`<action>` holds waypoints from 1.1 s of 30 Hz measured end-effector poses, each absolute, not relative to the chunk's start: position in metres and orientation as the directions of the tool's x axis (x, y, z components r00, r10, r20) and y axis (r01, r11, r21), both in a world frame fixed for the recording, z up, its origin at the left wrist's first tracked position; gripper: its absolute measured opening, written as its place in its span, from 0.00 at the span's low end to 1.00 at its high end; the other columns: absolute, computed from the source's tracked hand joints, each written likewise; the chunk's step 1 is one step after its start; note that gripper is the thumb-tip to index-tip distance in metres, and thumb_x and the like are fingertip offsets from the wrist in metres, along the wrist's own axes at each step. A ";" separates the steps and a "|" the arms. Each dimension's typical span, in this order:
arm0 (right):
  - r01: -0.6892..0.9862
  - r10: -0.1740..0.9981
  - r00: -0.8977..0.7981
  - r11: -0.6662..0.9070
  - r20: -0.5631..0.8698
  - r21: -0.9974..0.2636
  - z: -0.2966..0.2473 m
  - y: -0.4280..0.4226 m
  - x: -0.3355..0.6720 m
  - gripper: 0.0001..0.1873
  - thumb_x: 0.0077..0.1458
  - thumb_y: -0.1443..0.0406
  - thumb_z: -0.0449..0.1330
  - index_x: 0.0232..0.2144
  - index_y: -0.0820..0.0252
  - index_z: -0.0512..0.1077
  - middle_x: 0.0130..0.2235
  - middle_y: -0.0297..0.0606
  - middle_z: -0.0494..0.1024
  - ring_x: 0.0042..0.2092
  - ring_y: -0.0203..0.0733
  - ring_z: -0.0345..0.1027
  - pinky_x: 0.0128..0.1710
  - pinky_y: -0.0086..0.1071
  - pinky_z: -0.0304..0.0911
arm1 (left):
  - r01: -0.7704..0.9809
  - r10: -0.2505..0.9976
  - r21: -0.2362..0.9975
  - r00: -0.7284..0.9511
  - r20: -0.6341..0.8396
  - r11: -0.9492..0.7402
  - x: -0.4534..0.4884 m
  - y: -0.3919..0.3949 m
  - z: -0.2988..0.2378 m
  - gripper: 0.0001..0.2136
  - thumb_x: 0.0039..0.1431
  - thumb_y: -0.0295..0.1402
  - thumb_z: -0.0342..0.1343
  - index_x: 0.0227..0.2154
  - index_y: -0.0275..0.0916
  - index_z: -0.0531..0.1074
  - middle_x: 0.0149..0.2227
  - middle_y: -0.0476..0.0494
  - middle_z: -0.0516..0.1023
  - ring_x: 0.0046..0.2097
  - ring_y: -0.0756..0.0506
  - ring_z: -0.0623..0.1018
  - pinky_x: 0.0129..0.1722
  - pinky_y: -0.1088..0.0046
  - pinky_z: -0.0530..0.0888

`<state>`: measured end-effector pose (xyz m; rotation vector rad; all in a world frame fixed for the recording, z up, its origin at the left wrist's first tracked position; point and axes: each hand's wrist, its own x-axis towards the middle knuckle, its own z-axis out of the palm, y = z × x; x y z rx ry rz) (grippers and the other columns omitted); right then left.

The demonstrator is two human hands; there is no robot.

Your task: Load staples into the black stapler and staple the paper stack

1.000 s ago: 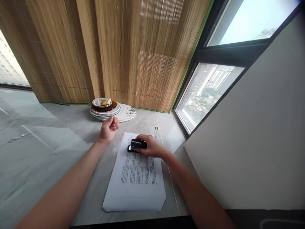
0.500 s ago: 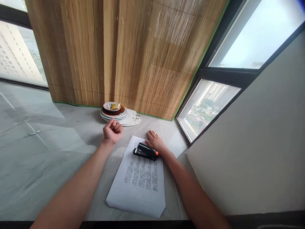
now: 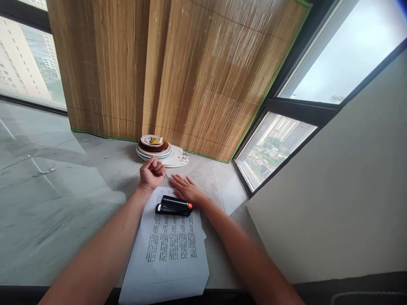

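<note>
A black stapler lies on its side across the upper part of the printed sheets, its orange end near the right wrist and its pale end to the left; the far side of it is out of sight. The print is too small to read, the top edge of the paper is partly covered by the right hand, and the bottom left corner runs to the lower border of the view. A pale corner juts from under the right edge, so more than one sheet lies there, though how many cannot be told. The right hand is palm down with fingers stretched out, gripping nothing, at the top right corner of the paper. The left hand is curled into a fist beside the top left corner; whether anything is inside cannot be told. A tiny dark speck by its fingers is too small to identify. Behind it, the stacked plates are partly blocked by the fist, with a crumpled yellowish item on top, hard to make out. The bamboo blind is cut off above, and both forearms leave the view below.
</note>
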<state>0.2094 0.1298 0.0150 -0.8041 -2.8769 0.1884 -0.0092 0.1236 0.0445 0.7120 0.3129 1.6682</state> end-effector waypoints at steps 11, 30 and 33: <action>0.686 0.795 -0.532 0.607 0.291 -0.401 0.032 0.131 0.287 0.23 0.72 0.62 0.46 0.63 0.57 0.68 0.67 0.48 0.67 0.69 0.52 0.57 0.69 0.56 0.51 | 0.175 0.890 0.885 0.245 0.386 -0.432 0.041 0.130 0.025 0.24 0.63 0.46 0.59 0.16 0.39 0.62 0.17 0.52 0.60 0.22 0.51 0.59 0.25 0.70 0.55; 0.796 0.895 -0.048 0.303 0.444 -0.524 0.055 0.120 0.380 0.17 0.51 0.65 0.64 0.45 0.51 0.78 0.39 0.37 0.83 0.43 0.53 0.76 0.44 0.42 0.67 | 0.688 0.726 0.248 0.596 0.343 -0.682 0.064 0.117 0.022 0.18 0.51 0.13 0.48 0.38 0.40 0.74 0.46 0.43 0.78 0.50 0.40 0.74 0.51 0.61 0.67; 0.804 0.930 -0.095 0.281 0.354 -0.523 0.048 0.124 0.381 0.17 0.47 0.68 0.64 0.42 0.51 0.79 0.36 0.35 0.82 0.41 0.51 0.75 0.43 0.40 0.66 | 0.634 0.699 0.296 0.639 0.321 -0.715 0.065 0.119 0.017 0.23 0.53 0.11 0.46 0.42 0.41 0.74 0.50 0.45 0.79 0.52 0.42 0.75 0.52 0.63 0.68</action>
